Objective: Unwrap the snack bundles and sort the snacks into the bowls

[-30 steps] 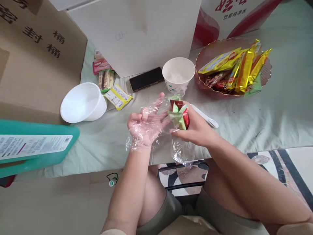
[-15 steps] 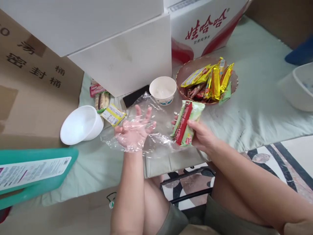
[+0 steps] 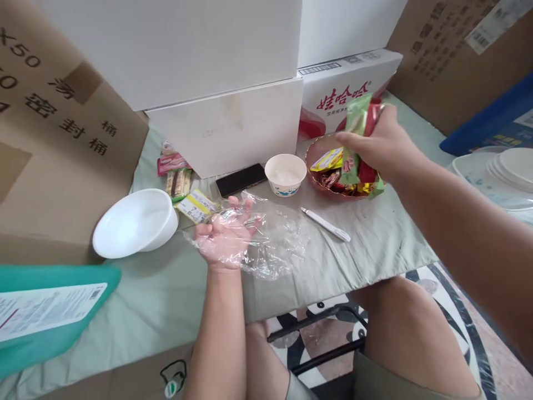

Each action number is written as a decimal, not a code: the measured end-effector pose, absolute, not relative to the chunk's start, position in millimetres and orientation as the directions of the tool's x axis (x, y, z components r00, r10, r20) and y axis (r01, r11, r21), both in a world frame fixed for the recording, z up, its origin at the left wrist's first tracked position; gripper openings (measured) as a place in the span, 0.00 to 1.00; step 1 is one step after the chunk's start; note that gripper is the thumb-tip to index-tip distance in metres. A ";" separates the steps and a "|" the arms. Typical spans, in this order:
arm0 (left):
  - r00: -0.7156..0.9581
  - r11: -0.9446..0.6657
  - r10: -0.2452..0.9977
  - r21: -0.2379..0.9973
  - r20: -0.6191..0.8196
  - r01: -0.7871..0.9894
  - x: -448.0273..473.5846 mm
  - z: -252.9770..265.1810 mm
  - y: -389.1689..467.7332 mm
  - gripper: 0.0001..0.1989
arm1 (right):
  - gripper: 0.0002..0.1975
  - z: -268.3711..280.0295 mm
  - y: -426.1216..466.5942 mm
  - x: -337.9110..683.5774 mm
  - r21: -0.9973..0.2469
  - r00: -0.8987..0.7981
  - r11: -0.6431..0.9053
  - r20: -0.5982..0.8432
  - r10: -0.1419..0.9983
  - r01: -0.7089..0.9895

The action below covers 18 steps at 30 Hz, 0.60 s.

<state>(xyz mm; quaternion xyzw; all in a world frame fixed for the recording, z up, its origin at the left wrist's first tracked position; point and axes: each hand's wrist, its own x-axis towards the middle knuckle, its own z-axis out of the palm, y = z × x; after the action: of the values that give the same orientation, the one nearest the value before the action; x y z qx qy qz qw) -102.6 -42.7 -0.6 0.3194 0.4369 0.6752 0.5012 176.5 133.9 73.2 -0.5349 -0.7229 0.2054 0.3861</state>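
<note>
My right hand point(image 3: 381, 141) is closed around green and red wrapped snack bars point(image 3: 357, 119), held above the glass bowl point(image 3: 318, 183). In that bowl lie yellow packets point(image 3: 328, 160) and other wrapped snacks, partly covered by my hand and the bars. Palm up over the cloth, my left hand point(image 3: 227, 236) has its fingers spread and slightly curled. A clear plastic bag point(image 3: 275, 244) lies over its palm and fingers and trails off to the right. Just beyond the fingers is a yellow-and-white packet point(image 3: 195, 205). A white utility knife point(image 3: 327, 225) lies right of the bag.
A paper bowl point(image 3: 285, 173) and a black phone point(image 3: 241, 179) stand before white boxes point(image 3: 233, 128). At left are a tilted white tub point(image 3: 135, 225), more snacks point(image 3: 179, 183), a cardboard box point(image 3: 70, 166) and a green container point(image 3: 54, 344). White lids point(image 3: 512, 172) sit at right.
My right hand has carried the green and red bars up and right, from beside the bag to over the bowl. The utility knife now shows fully. My left hand stays under the plastic.
</note>
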 end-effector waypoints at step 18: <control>-0.253 -0.100 0.967 0.964 0.035 -0.246 -104.8 0.1 -53.3 0.19 | 0.10 3.5 7.2 141.1 -0.590 -0.420 0.666 0.516 0.746 0.457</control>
<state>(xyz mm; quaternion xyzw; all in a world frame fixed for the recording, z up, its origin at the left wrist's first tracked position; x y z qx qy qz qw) -104.8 -53.3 0.1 0.3820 0.4719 0.6355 0.4770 141.1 7.2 3.5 -0.3656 -0.8226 0.1830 0.3951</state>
